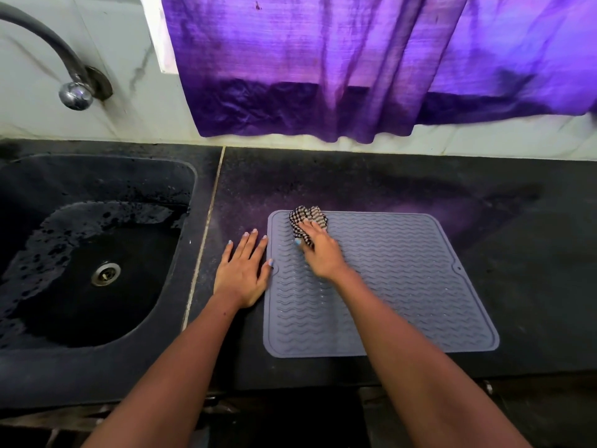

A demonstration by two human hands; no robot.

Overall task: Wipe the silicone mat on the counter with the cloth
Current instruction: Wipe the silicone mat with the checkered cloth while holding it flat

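A grey silicone mat (403, 279) with wavy ridges lies flat on the black counter (517, 237). A bunched black-and-white checked cloth (307, 218) sits on the mat's far left corner. My right hand (319, 250) lies over the cloth, its fingers curled round it and pressing it onto the mat. My left hand (242, 273) rests flat on the counter beside the mat's left edge, fingers straight and spread, thumb touching the rim.
A black sink (97, 253) with a metal drain (105, 273) is set into the counter at left, wet with droplets. A tap (74, 92) juts from the wall above it. A purple curtain (355, 76) hangs behind the counter.
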